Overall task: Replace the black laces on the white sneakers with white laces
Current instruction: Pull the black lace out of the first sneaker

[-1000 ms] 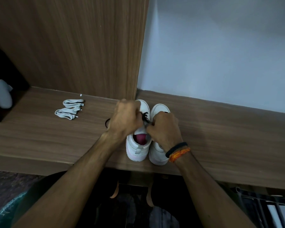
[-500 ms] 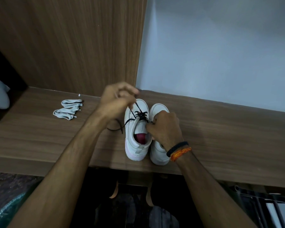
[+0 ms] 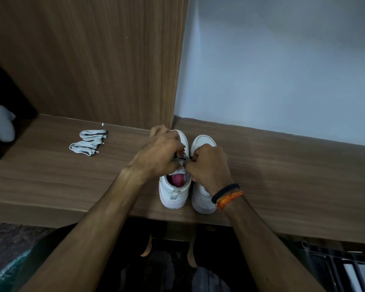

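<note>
Both hands curl over the left sneaker on the counter, left hand and right hand pinching the black lace directly beneath them, while white laces lie well leftward.

Both sneakers white: left sneaker w/ pink insole & faint pink tint at the heel sole; right sneaker plain white. Lace under my fingers is black. Spare laces, left of the sneakers, white/pale grey. Shelf & panel behind: brown woodgrain. Wall pale blue-grey. My right wrist: black band, orange thread.
</note>
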